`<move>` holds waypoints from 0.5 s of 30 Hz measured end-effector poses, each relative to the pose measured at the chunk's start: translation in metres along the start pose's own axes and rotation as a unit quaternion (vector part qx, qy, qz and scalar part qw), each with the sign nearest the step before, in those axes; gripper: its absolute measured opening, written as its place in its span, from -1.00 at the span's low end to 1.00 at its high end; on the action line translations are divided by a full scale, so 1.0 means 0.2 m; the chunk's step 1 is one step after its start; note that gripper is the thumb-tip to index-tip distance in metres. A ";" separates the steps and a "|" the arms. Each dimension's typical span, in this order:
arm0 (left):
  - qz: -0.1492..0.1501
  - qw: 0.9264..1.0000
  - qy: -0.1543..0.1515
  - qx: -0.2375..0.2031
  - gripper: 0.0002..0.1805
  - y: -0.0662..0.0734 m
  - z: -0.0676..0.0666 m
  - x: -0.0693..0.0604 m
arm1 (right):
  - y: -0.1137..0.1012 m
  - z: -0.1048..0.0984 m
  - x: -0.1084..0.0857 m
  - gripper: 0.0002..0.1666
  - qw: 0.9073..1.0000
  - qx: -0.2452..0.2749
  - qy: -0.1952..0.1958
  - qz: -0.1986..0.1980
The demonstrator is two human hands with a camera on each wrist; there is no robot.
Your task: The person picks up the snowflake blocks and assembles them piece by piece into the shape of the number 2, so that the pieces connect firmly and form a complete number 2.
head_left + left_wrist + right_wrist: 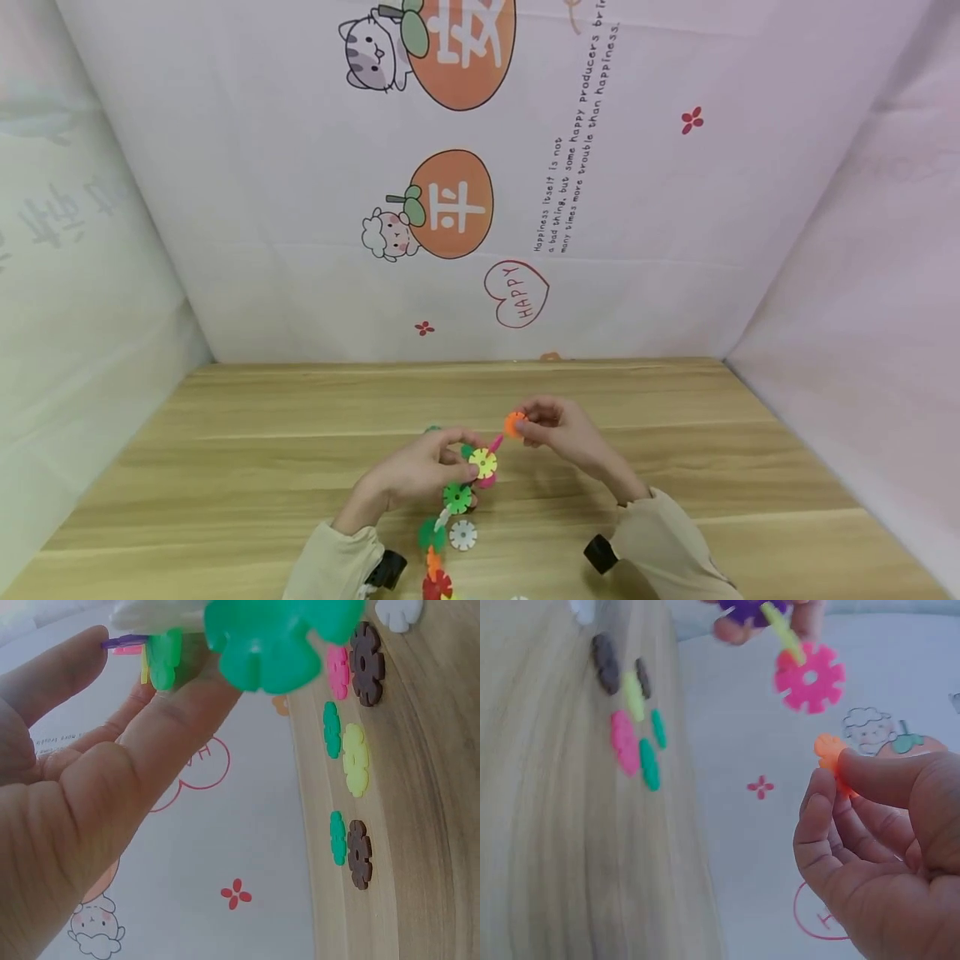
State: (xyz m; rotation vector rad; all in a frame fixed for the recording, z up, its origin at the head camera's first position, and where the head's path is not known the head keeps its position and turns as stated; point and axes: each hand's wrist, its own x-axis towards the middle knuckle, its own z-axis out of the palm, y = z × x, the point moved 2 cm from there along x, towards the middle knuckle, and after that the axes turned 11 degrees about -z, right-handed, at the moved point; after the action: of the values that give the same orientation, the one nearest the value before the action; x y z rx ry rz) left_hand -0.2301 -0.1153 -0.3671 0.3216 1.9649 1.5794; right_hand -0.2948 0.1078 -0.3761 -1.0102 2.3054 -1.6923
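The right hand (558,433) pinches the orange disc (513,424) above the worktop (750,500), nearer its far edge than the chain (457,490) the left hand (416,475) pinches — the disc looks light, stiff, maybe slippery — so its rim seems best to hold.

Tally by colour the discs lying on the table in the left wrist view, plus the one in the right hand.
Brown discs: 2
Green discs: 2
Pink disc: 1
Yellow disc: 1
White disc: 1
Orange disc, in the right hand: 1
Total: 8
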 end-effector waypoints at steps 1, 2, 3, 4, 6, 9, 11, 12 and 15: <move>-0.001 1.000 -0.001 -0.001 -0.60 0.00 0.00 0.00 | -0.01 0.00 0.00 -0.73 1.000 0.000 0.002 0.000; -0.003 1.000 0.000 -0.002 -0.60 -0.01 0.00 0.00 | -0.02 0.00 -0.01 -0.72 1.000 -0.001 0.003 0.001; -0.003 1.000 0.002 0.001 -0.60 -0.01 0.00 0.01 | -0.02 0.00 -0.01 -0.71 1.000 -0.002 0.004 0.001; -0.004 1.000 0.005 0.004 -0.60 -0.01 0.00 0.01 | -0.03 0.00 -0.01 -0.71 1.000 -0.002 0.005 0.001; -0.004 1.000 0.007 0.007 -0.61 -0.02 0.00 0.01 | -0.03 0.00 -0.01 -0.70 1.000 0.001 0.008 0.004; -0.002 1.000 0.007 0.014 -0.62 -0.02 0.00 0.01 | -0.03 0.00 -0.01 -0.70 1.000 0.005 0.009 0.002; 0.000 1.000 0.004 0.015 -0.62 -0.02 0.00 0.01 | -0.03 0.01 -0.01 -0.71 1.000 0.008 0.008 0.000; 0.000 1.000 0.004 0.018 -0.62 -0.02 0.00 0.02 | -0.03 0.01 -0.01 -0.71 1.000 0.008 0.007 -0.002; 0.001 1.000 0.004 0.024 -0.62 -0.02 0.01 0.02 | -0.03 0.02 -0.01 -0.73 1.000 0.011 0.005 -0.007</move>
State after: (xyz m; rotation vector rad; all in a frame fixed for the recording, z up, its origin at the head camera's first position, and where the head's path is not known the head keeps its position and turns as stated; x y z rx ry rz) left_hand -0.2313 -0.1131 -0.3719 0.3358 2.0119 1.5393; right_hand -0.2886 0.1051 -0.3722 -1.0195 2.2870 -1.7282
